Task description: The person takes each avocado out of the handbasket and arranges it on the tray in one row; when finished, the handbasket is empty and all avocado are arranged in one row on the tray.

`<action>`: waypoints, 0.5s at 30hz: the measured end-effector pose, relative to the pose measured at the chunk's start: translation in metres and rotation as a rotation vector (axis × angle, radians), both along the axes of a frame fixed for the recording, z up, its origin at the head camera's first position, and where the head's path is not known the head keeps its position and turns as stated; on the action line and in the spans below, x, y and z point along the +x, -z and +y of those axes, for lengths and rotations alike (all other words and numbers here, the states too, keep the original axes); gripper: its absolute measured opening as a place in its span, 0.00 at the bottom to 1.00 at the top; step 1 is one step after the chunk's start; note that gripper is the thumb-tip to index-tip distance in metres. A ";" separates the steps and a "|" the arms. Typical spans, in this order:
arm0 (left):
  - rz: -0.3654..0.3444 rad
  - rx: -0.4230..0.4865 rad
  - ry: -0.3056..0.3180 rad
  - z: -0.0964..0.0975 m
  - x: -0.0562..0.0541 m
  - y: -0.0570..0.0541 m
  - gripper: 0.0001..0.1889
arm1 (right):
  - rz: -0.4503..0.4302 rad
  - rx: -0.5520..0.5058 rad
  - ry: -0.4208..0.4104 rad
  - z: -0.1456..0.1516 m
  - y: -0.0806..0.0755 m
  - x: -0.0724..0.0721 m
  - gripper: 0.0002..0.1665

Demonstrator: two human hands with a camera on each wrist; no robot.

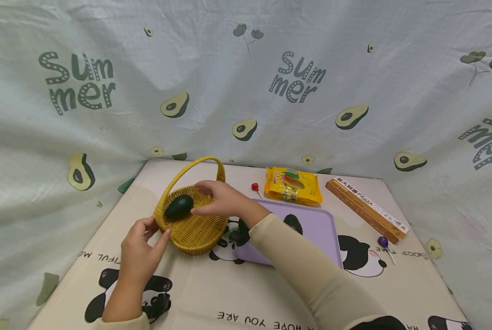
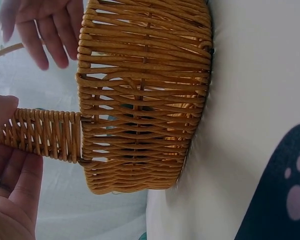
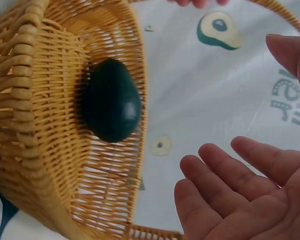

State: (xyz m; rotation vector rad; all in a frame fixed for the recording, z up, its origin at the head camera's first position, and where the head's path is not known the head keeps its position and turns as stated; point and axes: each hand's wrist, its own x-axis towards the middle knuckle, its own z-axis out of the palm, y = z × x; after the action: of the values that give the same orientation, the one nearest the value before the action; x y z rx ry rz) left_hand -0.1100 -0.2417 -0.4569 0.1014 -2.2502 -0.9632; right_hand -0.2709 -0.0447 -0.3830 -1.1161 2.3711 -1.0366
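Note:
A yellow wicker basket (image 1: 196, 248) stands at the left of the table, with a tall arched handle (image 2: 47, 136). Inside it, against the left side, lies a smooth dark green avocado (image 1: 179, 207). My left hand (image 1: 140, 250) grips the near foot of the handle, thumb on one face and fingers on the other, as the left wrist view shows. Over the basket's right part is my right hand (image 1: 225, 199), its fingers extended and nothing in them. In the right wrist view that palm (image 3: 255, 200) is apart from the avocado (image 3: 112, 102).
A lilac tray (image 1: 316, 224) lies right of the basket, partly under the right forearm, with a dark green item (image 1: 292, 223) near it. Behind are a red lollipop (image 1: 255, 187) and a yellow candy bag (image 1: 293, 185). Farther right lie a long brown box (image 1: 365, 208) and a purple lollipop (image 1: 383, 242).

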 end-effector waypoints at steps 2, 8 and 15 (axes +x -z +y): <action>-0.005 0.002 0.004 0.000 0.000 0.000 0.25 | -0.008 0.014 0.001 -0.005 0.002 -0.002 0.48; 0.027 0.007 0.014 -0.001 -0.001 0.000 0.25 | -0.014 0.033 -0.001 -0.022 0.004 -0.009 0.47; 0.029 0.008 0.023 0.000 -0.002 -0.001 0.24 | -0.025 0.064 0.024 -0.038 0.005 -0.018 0.45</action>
State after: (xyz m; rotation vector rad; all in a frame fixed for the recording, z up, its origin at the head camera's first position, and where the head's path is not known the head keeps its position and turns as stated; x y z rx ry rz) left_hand -0.1115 -0.2421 -0.4564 0.0650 -2.2261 -0.9799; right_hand -0.2884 -0.0827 -0.3880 -1.0485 2.3858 -0.9702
